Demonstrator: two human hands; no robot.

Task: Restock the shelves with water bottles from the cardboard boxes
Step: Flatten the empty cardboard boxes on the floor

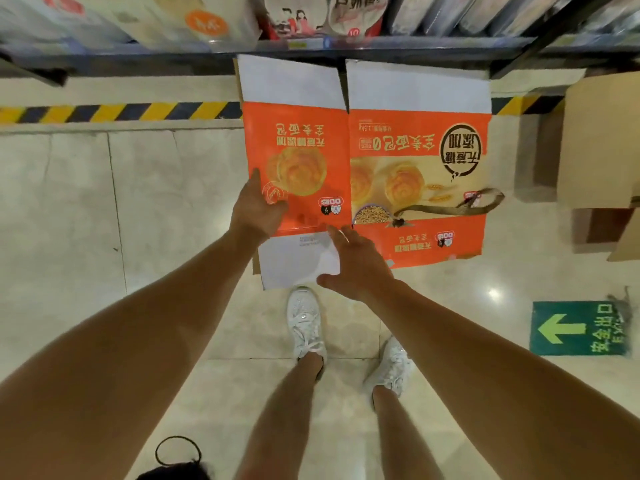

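A flattened orange and white cardboard box (398,161) printed with bread pictures lies on the tiled floor in front of the shelf. My left hand (258,206) hovers over its left panel, fingers relaxed and holding nothing. My right hand (356,261) reaches over the box's near white flap (298,261), fingers spread, also holding nothing. No water bottles show in this view.
A shelf (346,46) with packaged goods runs along the top. Yellow-black hazard tape (104,112) marks the floor below it. Plain brown cardboard boxes (595,140) stand at the right. A green arrow floor sign (578,329) lies at the lower right. My feet in white shoes (306,323) stand just behind the flap.
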